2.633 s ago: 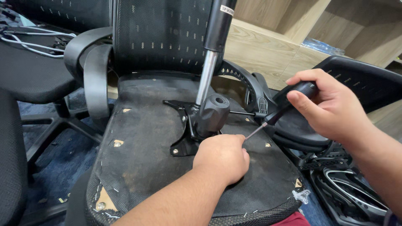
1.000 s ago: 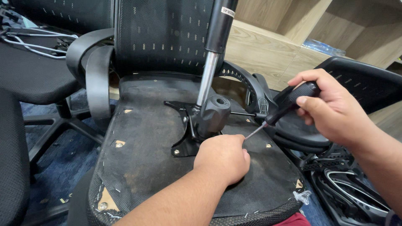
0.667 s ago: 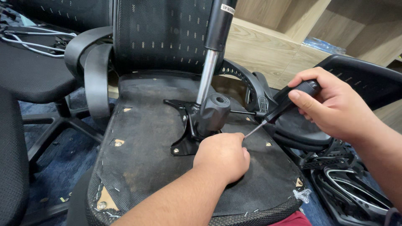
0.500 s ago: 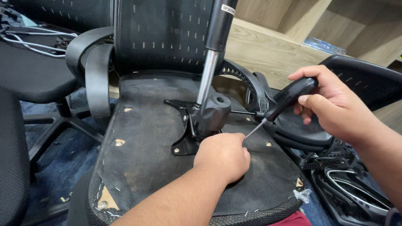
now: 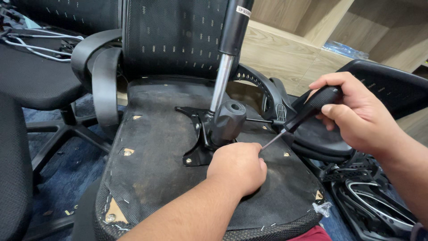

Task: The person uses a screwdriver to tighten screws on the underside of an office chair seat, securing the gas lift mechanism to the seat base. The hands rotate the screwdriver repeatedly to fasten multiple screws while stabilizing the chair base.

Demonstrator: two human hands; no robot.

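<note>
The right hand (image 5: 356, 111) is wrapped firmly around the black ribbed handle of a screwdriver with a thin steel shaft (image 5: 307, 112), thumb laid along the grip and the fingers curled under it, so the tool slants down and to the left toward the middle of the upturned office chair seat, a dusty black fabric-covered underside studded with staples along its edge (image 5: 151, 151). The left hand (image 5: 238, 167) is balled into a loose fist resting on that underside, just in front of the black metal tilt mechanism plate with its rounded plastic knob (image 5: 220, 125); the screwdriver's tip disappears behind the left knuckles, so whether the fingers pinch the shaft, a screw, or nothing cannot be told. The fist touches the fabric and sits right beside the plate's lower edge. A gas lift cylinder, black above and bright chrome below (image 5: 225, 67), rises from the mechanism, tilted slightly to the right. Behind it stands the black mesh backrest with small pale perforations (image 5: 174, 35), flanked by a curved black plastic armrest (image 5: 96, 76) on the left. Further right lies another black plastic chair part (image 5: 392, 89), near light wooden shelving (image 5: 303, 49).
</note>
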